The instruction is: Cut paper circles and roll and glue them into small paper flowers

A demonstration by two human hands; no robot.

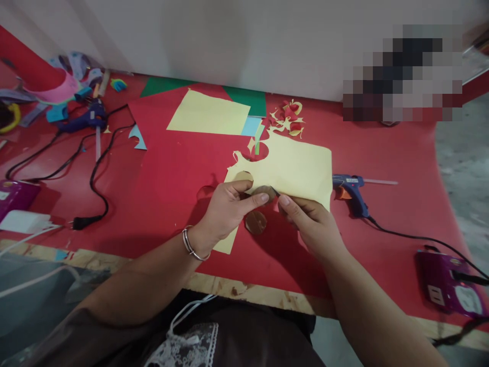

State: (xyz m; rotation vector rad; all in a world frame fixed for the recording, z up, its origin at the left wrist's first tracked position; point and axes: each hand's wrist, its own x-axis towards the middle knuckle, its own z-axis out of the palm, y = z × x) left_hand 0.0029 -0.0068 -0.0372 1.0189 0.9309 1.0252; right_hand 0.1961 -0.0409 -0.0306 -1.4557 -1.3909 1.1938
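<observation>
My left hand (225,206) presses a brown round disc (262,192) with its thumb against the yellow sheet (300,163). Part of another round piece (243,177) shows by the left index finger. My right hand (311,219) is closed close to the disc, with a thin dark tip (274,190) sticking out from its fingers. The rest of what it grips is hidden, and I cannot tell its kind. Curved bites are cut from the sheet's left edge. A second brown disc (255,223) lies on the red tabletop below my hands.
A blue glue gun (353,193) lies at the right, its cord running to a purple box (451,283). Another glue gun (86,118) and cords are at the left. Red and yellow scraps (288,117) and a second yellow sheet (208,114) lie behind my hands.
</observation>
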